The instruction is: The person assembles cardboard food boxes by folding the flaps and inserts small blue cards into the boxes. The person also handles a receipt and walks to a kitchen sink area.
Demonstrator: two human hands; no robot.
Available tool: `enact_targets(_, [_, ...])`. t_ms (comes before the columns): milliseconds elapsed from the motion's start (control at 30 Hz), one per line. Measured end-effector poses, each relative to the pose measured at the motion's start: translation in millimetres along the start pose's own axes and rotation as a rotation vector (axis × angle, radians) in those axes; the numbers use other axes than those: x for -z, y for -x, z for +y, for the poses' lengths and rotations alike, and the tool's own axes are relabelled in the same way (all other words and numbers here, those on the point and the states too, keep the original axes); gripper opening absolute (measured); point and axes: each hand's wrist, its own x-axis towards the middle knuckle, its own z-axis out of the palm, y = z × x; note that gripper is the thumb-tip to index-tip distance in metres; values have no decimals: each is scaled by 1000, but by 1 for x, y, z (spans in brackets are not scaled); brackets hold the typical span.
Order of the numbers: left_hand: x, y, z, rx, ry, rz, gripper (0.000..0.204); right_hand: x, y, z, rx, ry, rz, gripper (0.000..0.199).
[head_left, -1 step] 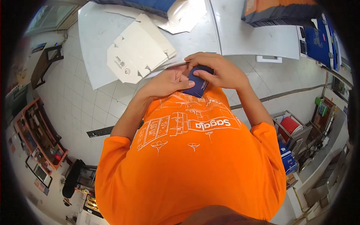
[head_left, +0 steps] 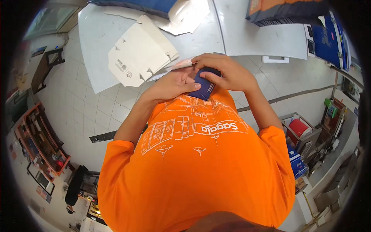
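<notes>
Close to my orange shirt front, at the near edge of the white table (head_left: 92,50), both hands hold a small flat dark blue piece with fine light print (head_left: 203,89); I cannot tell if it is a box or a folded card. My left hand (head_left: 170,86) grips its left side, thumb on top and fingers behind. From the right, my right hand (head_left: 234,75) curls over its upper end with the thumb pressed on the face. The right fingertips and part of the piece's far side are hidden. A flat die-cut white cardboard blank (head_left: 137,54) overhangs the table edge, beyond my left hand.
More white cardboard (head_left: 191,19) lies farther back beside a dark blue stack (head_left: 143,5). An orange and dark stack (head_left: 286,14) stands on the right part of the table. A blue case (head_left: 327,42) is at the far right. A wooden rack (head_left: 42,135) stands left.
The table and cardboard appear shifted slightly left in the picture. My hands keep the same hold on the dark blue piece.
</notes>
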Motion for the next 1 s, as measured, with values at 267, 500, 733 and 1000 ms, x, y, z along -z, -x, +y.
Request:
enact_targets(267, [-76, -85, 24, -408, -33, 261, 63, 39, 58, -17, -58, 685, 173, 58])
enact_targets(500, [-66, -129, 50, -855, -1165, 637, 82, 88, 132, 62, -35, -272, 954, 39])
enact_targets(733, [-104, -145, 57, -719, -1195, 496, 50, 114, 204, 120, -83, -1410, 750, 45])
enact_targets(1000, [-132, -194, 40, -805, -1632, 297, 14, 129, 204, 96, -132, -509, 604, 19])
